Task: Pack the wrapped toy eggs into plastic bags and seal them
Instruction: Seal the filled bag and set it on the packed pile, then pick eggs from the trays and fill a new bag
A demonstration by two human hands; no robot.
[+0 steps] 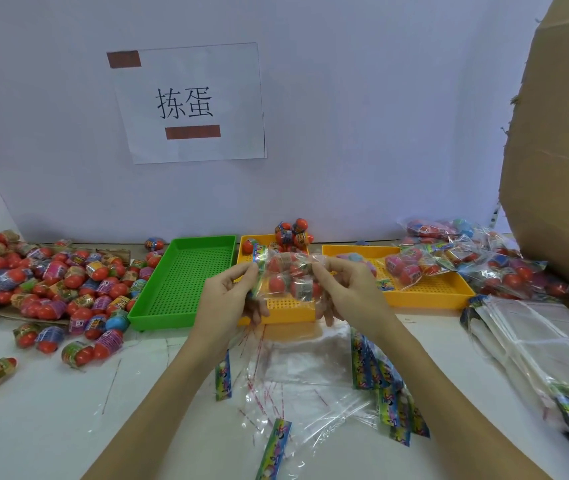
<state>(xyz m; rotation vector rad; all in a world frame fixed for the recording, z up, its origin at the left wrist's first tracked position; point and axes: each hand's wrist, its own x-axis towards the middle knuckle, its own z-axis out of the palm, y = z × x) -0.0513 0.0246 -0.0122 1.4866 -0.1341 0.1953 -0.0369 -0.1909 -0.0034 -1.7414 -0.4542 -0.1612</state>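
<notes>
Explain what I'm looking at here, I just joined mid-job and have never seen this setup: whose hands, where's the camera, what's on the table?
There is no robot. A person wears a camera on the head, so the single view looks down at their own hands. The left hand and right hand together hold a clear bag of eggs above a yellow tray, pinching it at either end. Loose wrapped eggs are heaped at the left beside a green tray. Filled bags pile up at the right, over a second yellow tray. Empty bags lie near the person, and more are stacked at the right.
</notes>
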